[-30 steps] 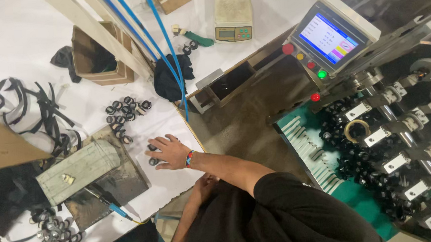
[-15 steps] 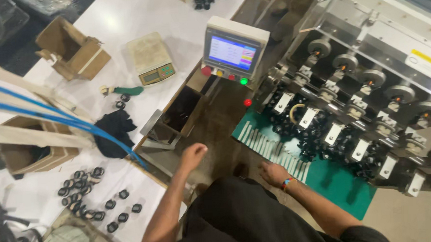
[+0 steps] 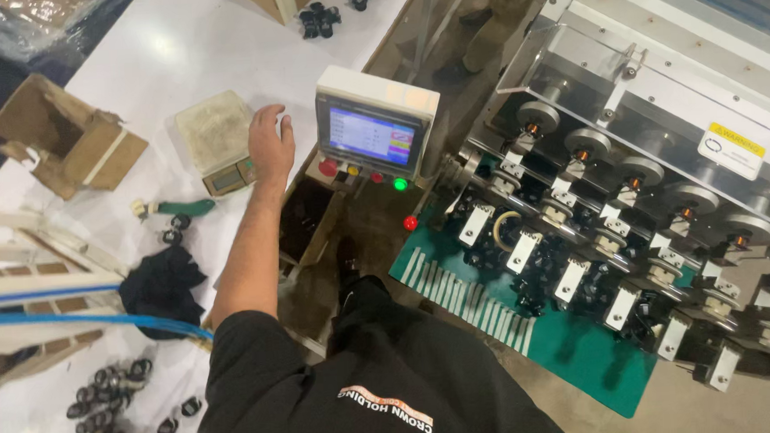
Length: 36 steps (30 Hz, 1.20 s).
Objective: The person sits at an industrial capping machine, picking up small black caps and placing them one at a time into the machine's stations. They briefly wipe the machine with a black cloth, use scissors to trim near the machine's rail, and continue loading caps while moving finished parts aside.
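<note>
Left hand [image 3: 270, 143] at the worktop [image 3: 158, 70] edge, centre-left of frame.
The hand lies open, fingers loosely spread, gripping nothing, between the small scale [image 3: 216, 139] and the control panel [image 3: 375, 129], near both. Right hand is out of view. A narrow gap separates worktop edge from panel.

Glossy white table [image 3: 174, 43], seemingly worn plastic scale [image 3: 216, 142]

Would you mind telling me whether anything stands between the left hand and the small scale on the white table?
Nothing visible does. The left hand hovers at the right edge of the small scale, beside the control panel; whether it touches the scale is unclear.
</note>
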Available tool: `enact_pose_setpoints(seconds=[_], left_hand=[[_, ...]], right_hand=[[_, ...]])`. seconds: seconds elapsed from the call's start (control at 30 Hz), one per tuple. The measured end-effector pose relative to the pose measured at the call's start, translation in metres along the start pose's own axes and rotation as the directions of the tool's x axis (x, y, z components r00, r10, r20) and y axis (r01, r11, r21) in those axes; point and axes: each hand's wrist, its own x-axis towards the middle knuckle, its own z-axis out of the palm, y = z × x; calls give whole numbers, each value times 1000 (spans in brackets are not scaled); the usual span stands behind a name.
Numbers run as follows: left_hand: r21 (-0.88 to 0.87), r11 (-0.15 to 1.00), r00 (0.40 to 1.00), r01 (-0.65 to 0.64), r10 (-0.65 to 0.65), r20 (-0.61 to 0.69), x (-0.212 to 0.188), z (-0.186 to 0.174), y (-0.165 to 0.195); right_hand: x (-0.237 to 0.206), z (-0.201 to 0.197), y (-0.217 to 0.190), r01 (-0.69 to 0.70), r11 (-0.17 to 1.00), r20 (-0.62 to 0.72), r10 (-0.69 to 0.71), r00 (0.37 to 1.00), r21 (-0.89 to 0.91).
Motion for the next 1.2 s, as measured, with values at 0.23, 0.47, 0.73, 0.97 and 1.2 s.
enact_pose_setpoints(seconds=[0.23,0.47,0.73,0.97,1.2], left_hand=[[37,969,934,-244,225,277,134,88,-31],[161,880,797,-447,310,518,217,157,-53],[197,918,822,-345,194,535,227,194,-91],[251,913,875,-321,184,448,196,188,-110],[275,858,851,-433,289,439,210,200,-117]], right_hand=[[31,-6,-64,-18,982,-103,39,994,190],[37,11,-149,-101,932,-130,155,979,349],[41,8,-185,-188,897,-90,243,966,399],[30,26,-194,-244,869,-59,296,953,431],[26,29,-193,-266,863,-43,314,948,430]])
